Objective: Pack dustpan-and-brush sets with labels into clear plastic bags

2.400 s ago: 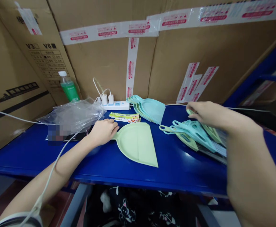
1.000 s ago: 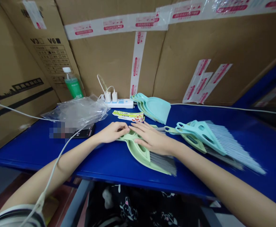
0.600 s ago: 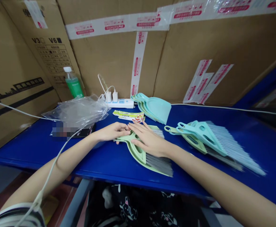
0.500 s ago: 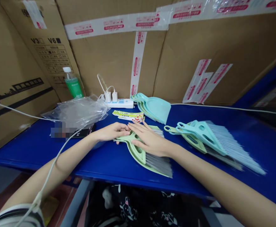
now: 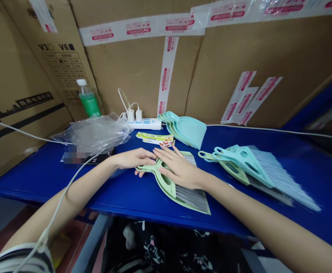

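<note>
A light green dustpan [image 5: 168, 189] lies on the blue table [image 5: 40, 178] with a green hand brush [image 5: 191, 195] resting inside it, grey bristles toward me. My right hand [image 5: 178, 168] lies flat on the brush, fingers stretched out and pressing down. My left hand [image 5: 131, 158] rests on the pan's handle end, fingers loosely curled over it and touching the right fingertips. A pile of teal and green brushes [image 5: 248, 163] lies to the right. Nested teal dustpans [image 5: 187, 129] stand behind.
Printed labels [image 5: 156, 138] lie just beyond my hands. Crumpled clear plastic bags [image 5: 93, 132] sit at the left, with a green bottle [image 5: 87, 99] and a white power strip [image 5: 143, 123] behind. Cardboard boxes [image 5: 137, 68] wall in the back and left.
2.4 s ago the pan lay empty while my right hand reached into the brush pile. A green brush now lies in the pan, under my right hand. Over the last second, hardly any movement.
</note>
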Demonstrator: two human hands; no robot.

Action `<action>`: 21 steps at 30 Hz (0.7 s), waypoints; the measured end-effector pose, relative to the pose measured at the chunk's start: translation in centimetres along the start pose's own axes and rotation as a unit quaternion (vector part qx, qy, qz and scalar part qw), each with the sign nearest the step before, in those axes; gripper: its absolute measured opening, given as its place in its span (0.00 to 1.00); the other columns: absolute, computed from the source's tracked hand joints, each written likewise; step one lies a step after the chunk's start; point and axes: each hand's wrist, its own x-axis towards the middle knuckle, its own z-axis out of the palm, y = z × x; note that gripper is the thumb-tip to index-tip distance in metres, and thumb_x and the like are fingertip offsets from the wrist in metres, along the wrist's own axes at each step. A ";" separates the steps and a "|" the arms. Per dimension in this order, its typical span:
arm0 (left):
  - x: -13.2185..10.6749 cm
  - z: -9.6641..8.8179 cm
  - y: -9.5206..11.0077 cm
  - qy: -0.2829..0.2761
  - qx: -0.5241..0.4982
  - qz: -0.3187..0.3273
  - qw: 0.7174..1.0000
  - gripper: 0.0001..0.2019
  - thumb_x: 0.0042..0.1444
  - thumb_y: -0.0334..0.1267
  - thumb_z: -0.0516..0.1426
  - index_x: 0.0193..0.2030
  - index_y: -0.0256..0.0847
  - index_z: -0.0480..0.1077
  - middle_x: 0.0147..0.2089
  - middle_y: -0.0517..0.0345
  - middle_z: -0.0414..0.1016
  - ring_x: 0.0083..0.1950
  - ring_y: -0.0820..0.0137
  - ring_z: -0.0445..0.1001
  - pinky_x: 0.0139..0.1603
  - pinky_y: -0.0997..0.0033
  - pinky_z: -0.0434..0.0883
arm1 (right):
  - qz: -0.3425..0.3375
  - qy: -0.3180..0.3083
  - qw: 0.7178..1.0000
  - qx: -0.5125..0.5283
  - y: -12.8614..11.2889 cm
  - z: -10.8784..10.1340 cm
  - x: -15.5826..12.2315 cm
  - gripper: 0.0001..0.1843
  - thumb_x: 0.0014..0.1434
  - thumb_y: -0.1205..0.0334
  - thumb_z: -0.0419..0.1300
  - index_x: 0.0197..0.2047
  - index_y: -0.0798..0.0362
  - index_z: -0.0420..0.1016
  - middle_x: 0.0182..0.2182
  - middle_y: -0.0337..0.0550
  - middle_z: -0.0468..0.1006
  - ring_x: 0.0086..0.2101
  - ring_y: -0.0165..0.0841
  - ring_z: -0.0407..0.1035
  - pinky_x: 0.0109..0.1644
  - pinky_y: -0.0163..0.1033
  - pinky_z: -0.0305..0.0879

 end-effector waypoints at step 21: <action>-0.2 -0.3 0.0 -0.019 0.086 0.039 0.995 0.14 0.62 0.45 0.52 0.40 0.35 0.68 0.18 0.67 0.66 0.16 0.80 0.63 0.19 0.80 0.62 | 0.002 -0.015 0.999 0.031 0.1 -0.1 0.3 0.38 0.65 0.41 0.32 0.70 0.56 0.45 0.68 0.50 0.48 0.67 0.42 0.35 0.68 0.60 0.30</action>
